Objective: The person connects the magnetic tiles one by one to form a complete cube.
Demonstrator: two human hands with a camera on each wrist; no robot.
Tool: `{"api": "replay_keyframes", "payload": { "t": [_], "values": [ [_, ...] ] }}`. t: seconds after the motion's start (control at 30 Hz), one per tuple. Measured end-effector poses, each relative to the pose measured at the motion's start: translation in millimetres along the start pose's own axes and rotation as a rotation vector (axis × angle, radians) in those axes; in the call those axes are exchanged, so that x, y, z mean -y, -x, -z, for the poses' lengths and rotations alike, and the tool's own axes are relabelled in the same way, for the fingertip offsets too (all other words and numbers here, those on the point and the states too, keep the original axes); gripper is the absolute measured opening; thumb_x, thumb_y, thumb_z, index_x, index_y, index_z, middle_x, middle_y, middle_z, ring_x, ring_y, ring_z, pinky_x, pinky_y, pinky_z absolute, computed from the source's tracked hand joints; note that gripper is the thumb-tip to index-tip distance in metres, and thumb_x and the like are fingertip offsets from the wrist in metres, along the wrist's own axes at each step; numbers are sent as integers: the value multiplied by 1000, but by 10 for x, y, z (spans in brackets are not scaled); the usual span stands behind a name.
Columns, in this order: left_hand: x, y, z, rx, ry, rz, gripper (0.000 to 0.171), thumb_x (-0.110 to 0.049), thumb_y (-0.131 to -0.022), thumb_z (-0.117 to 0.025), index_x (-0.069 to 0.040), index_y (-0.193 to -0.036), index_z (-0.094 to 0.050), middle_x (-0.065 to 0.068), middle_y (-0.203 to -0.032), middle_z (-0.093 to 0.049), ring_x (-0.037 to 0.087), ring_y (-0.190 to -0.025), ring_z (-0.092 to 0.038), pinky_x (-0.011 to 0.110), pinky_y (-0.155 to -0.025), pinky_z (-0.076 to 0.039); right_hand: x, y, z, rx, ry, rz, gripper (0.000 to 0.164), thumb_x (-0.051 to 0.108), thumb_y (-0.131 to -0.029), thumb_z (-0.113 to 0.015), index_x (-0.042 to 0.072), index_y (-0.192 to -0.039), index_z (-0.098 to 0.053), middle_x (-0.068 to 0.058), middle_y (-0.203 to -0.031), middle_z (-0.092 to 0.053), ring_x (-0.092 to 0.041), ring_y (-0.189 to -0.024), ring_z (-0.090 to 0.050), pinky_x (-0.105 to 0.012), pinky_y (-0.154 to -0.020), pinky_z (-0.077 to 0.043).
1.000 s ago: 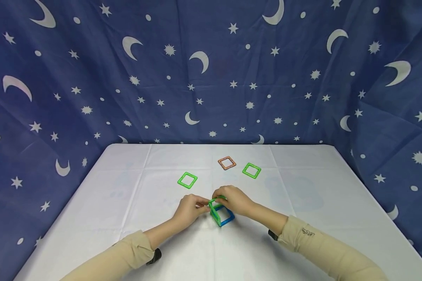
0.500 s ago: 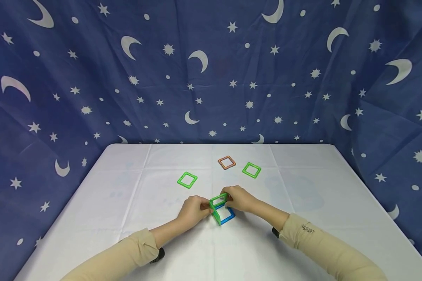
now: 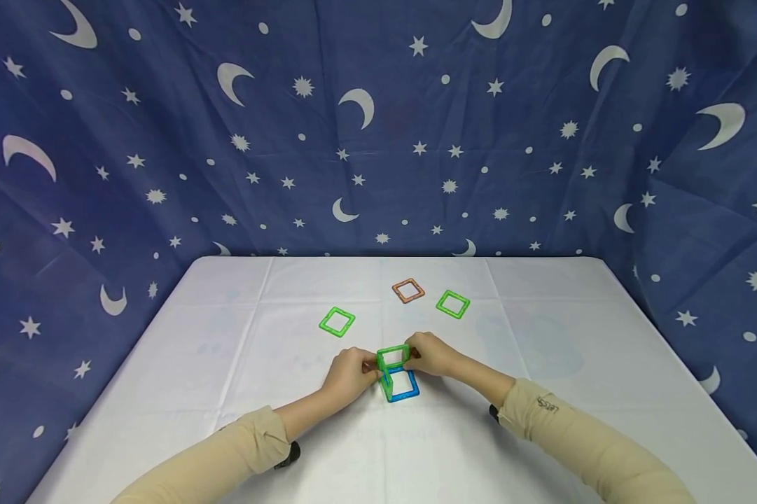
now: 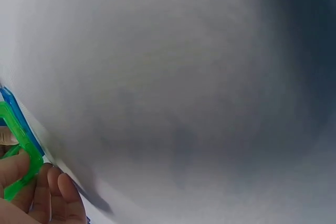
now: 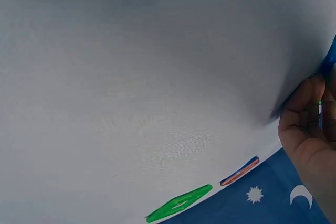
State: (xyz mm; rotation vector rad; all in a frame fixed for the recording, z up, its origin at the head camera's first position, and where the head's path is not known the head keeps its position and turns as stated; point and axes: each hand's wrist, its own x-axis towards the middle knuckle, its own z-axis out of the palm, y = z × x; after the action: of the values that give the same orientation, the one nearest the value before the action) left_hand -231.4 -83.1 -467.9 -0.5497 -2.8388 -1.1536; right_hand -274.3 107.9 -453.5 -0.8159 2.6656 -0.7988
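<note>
A blue square magnetic tile [image 3: 406,397] lies flat on the table in the head view. One green square magnetic tile [image 3: 387,388] stands along its left edge, and another green square tile [image 3: 393,348] stands upright at its back. My left hand [image 3: 348,375] pinches the left green tile; in the left wrist view the thumb lies on that tile's frame [image 4: 22,139], with the blue tile [image 4: 22,121] beside it. With thumb and fingers my right hand [image 3: 433,355] pinches the back green tile at its right side. In the right wrist view, my hand mostly hides the tiles.
Farther back lie a loose green square tile [image 3: 337,322] at left, an orange one [image 3: 408,290] in the middle and a green one [image 3: 453,304] at right. The white-covered table [image 3: 239,350] meets a blue moon-and-star curtain [image 3: 378,140] behind.
My right hand has shifted slightly right, from over the back green tile to its right side. That tile has straightened upright. My left hand has edged right; the assembly has turned slightly.
</note>
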Motion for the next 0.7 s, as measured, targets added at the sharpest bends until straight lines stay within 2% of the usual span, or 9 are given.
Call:
{"api": "replay_keyframes", "payload": {
  "t": [0.23,0.47,0.57,0.7],
  "values": [
    [-4,17,-21,-12,56,11,13,-5,-79,-72,2,-90,-74,7,-71,-70,3,-56,-52,17,-51,-42,-21,-7,11,11,5,6,16,6,-79,-74,5,-71,-60,3,-61,-50,-7,-57,-41,-16,-54,-34],
    [-28,22,-34,-19,80,31,20,-2,-79,-71,5,-97,-72,9,-74,-71,4,-58,-54,16,-52,-43,-34,1,-23,-15,-12,-22,16,5,-78,-74,4,-74,-59,2,-61,-49,-8,-57,-42,-17,-53,-34],
    [-35,20,-47,-30,88,47,27,-3,-78,-72,8,-103,-69,7,-72,-68,3,-56,-51,16,-50,-42,-26,20,-22,-27,-38,-51,18,4,-77,-75,3,-79,-57,1,-62,-50,-8,-57,-43,-17,-52,-34],
    [-21,23,-66,-40,100,49,31,-4,-76,-75,10,-103,-66,6,-68,-66,2,-53,-49,15,-50,-42,45,107,11,-48,-70,-129,29,4,-75,-78,4,-85,-50,0,-64,-50,-9,-57,-43,-18,-51,-33]
  ]
}}
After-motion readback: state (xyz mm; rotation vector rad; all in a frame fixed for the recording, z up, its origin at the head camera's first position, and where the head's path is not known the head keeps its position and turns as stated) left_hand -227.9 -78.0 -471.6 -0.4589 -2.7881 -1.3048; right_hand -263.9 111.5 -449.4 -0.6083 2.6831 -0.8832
